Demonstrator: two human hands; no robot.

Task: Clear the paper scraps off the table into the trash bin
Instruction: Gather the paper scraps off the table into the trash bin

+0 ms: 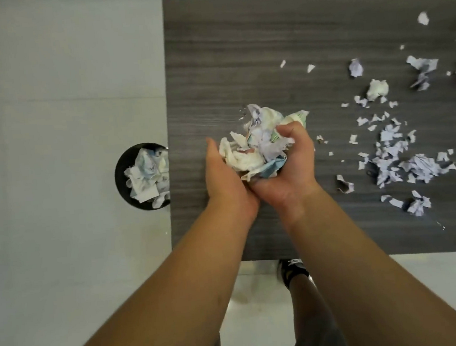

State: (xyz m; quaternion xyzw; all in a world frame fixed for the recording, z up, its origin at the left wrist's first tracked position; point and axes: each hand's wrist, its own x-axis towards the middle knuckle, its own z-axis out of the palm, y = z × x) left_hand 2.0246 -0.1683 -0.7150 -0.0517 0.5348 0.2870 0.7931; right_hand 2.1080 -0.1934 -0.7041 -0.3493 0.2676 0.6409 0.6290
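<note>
Far left of both hands, on the pale floor (52, 133), just off the table's left edge: black bin (121, 179), round, already holding crumpled white and bluish paper.

Left hand (223, 181) over the grey wood-grain table (238, 47), palm turned toward the other hand, fingers (212, 146) nearly straight and together, cupped against the left side of a wad (257, 145) of scraps. Pressing, not curled round it.

Wad between the two hands, mixed white, lilac, pale blue and greenish pieces, bulging above the fingertips. Lifted or resting on the table: cannot tell.

Right hand (289, 167) touching the left at the heels of the palms, fingers curled over the right side and top of the wad, gripping it.

Right of the right hand: loose scraps (395, 141) scattered on the table, mostly lilac, a few white, from tiny flakes just beside the hand to a bigger heap (419, 168) well apart. Crumpled white ball (377, 88) farther up; small white piece (423, 18) near the far right edge.

Below the hands, past the table's near edge: black shoe (292, 270) on the floor.
</note>
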